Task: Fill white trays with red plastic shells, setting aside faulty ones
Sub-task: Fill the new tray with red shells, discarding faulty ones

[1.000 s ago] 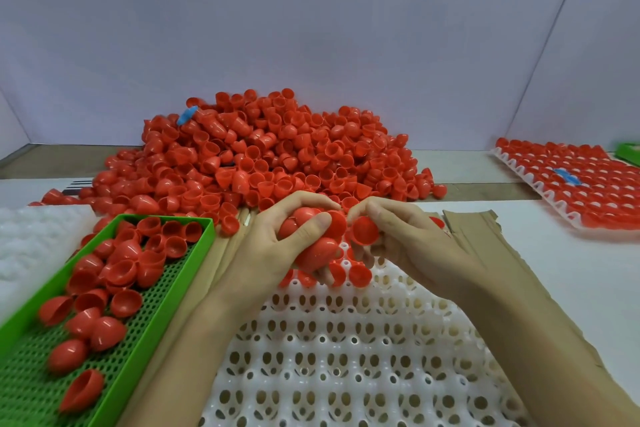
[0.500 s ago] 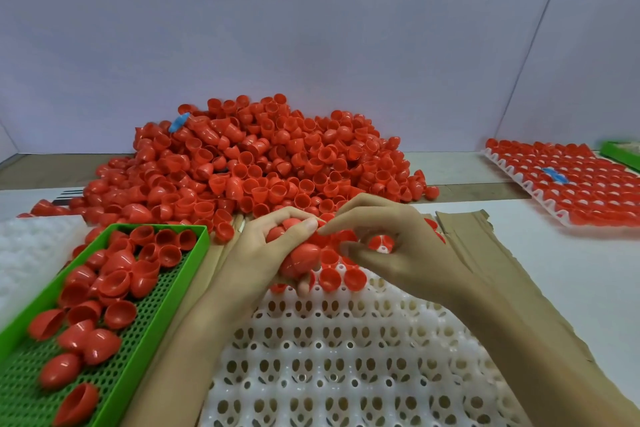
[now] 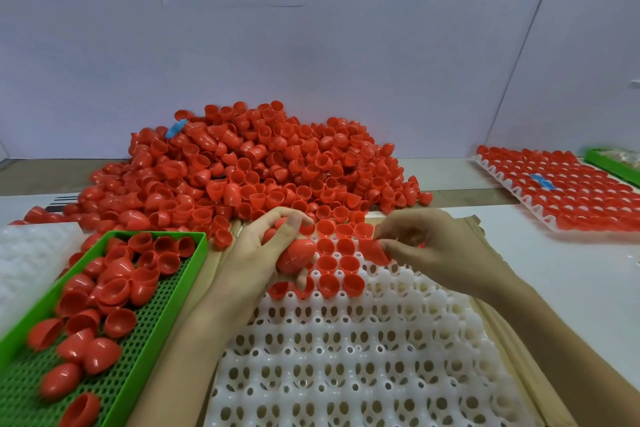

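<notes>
Up at the tray's far end, both hands hold red shells.

The left hand (image 3: 263,253) curls round a handful of shells (image 3: 296,255), thumb laid across the top, just above the white tray (image 3: 346,357). The right hand (image 3: 433,250) pinches one shell (image 3: 372,250) between thumb and fingertips, tilted, just beside the seated shells (image 3: 327,262) that fill the tray's far rows open side up; its near cups hold nothing. The tray lies on cardboard (image 3: 491,315) on the counter (image 3: 571,270). Behind it spreads a big pile (image 3: 263,166) of loose shells. To the left a green tray (image 3: 162,322) holds more shells lying all ways up, and far right sits a full tray (image 3: 554,191), well apart.
</notes>
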